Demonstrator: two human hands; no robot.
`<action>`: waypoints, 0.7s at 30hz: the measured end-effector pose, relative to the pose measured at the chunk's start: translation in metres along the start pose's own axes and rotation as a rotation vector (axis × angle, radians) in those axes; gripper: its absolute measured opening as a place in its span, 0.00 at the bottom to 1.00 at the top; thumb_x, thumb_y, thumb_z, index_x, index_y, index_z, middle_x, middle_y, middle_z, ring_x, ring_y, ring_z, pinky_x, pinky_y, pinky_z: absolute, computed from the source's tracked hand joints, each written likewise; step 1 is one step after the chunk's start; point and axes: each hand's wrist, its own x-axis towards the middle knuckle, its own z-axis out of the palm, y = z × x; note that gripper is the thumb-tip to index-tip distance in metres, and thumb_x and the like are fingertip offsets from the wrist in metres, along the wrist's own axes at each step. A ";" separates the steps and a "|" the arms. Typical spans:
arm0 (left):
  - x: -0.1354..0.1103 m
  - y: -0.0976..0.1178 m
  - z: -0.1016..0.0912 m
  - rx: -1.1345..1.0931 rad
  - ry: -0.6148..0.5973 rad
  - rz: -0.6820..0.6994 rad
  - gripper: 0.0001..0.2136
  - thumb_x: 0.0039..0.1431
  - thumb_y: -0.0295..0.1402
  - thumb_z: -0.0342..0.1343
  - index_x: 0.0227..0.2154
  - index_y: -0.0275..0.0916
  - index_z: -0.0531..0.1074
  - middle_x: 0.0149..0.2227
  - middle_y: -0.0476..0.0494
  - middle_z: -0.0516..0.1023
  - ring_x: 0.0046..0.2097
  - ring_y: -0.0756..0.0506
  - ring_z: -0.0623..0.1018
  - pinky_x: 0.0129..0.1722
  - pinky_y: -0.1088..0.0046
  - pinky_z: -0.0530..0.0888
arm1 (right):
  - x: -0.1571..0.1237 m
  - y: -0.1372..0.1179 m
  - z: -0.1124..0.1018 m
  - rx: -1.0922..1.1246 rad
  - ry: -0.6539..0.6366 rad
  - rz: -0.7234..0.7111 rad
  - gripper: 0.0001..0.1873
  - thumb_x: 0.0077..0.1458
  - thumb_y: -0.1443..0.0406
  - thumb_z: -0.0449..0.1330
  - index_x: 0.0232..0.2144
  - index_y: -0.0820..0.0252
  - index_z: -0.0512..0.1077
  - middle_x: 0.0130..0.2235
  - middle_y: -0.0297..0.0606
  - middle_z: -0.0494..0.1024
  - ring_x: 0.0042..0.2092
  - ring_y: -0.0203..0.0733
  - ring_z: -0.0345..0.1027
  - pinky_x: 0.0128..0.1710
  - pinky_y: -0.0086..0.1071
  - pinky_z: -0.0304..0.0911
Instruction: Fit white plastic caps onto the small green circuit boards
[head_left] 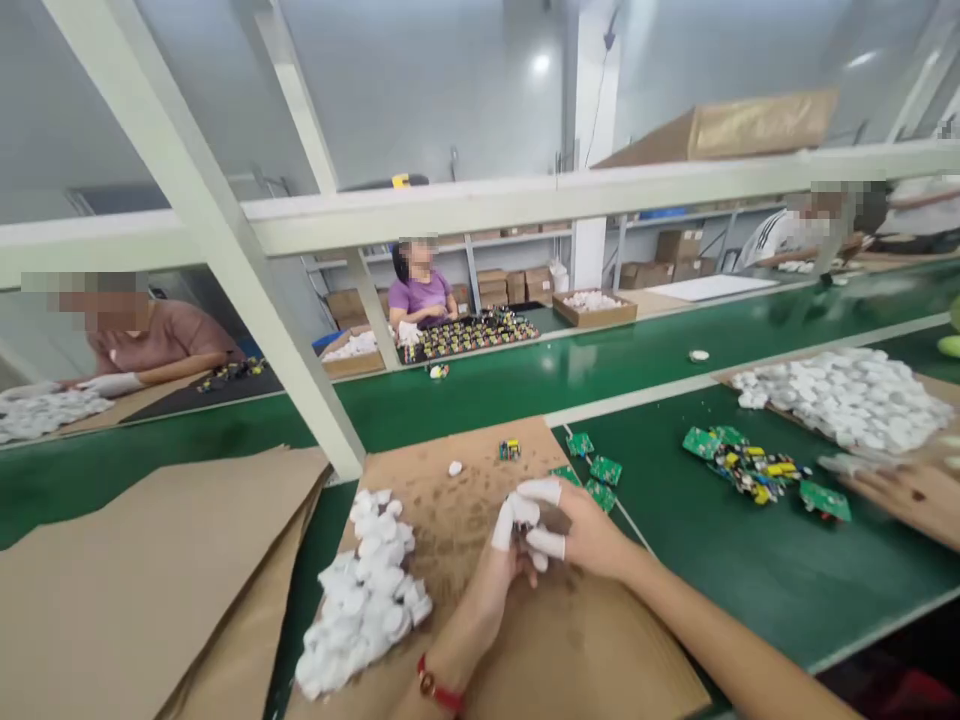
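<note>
My left hand (504, 545) and my right hand (574, 520) meet over a cardboard sheet (600, 650), with white finger cots on several fingers. Both are closed around one small thing, of which only a dark bit shows between the fingers; its kind is hidden. A red band circles my left wrist. Just beyond the hands lies a small circuit board (510, 450) with yellow parts, and a single white piece (455, 468) sits left of it. To the left spreads a heap of small white pieces (367, 590). Several green circuit boards (604, 470) lie right of my right hand.
Brown cardboard sheets (150, 560) are stacked at left. A white metal frame (277, 300) rises before me. Beyond runs a green belt (487, 385). At right, another person's hand (900, 495) is near boards (757, 470) and white pieces (847, 395). Other people sit across.
</note>
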 end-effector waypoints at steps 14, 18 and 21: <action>-0.009 -0.023 0.001 0.428 0.057 0.065 0.25 0.53 0.49 0.46 0.46 0.33 0.66 0.28 0.44 0.73 0.24 0.52 0.69 0.23 0.77 0.64 | 0.020 0.010 -0.002 0.257 0.361 0.050 0.10 0.53 0.57 0.54 0.32 0.58 0.62 0.34 0.42 0.75 0.36 0.44 0.71 0.35 0.36 0.67; 0.005 -0.044 -0.007 1.019 -0.018 0.260 0.17 0.49 0.43 0.52 0.39 0.41 0.74 0.31 0.41 0.76 0.31 0.45 0.72 0.34 0.71 0.67 | 0.069 0.031 -0.027 0.088 0.467 0.032 0.15 0.54 0.54 0.53 0.36 0.59 0.63 0.39 0.45 0.74 0.39 0.45 0.70 0.38 0.38 0.65; 0.013 -0.054 -0.009 1.291 -0.121 0.322 0.13 0.46 0.39 0.54 0.36 0.46 0.75 0.32 0.41 0.77 0.35 0.42 0.73 0.34 0.70 0.67 | 0.112 0.059 -0.045 -0.095 0.514 0.137 0.16 0.53 0.57 0.56 0.40 0.62 0.64 0.44 0.47 0.71 0.41 0.46 0.68 0.44 0.42 0.62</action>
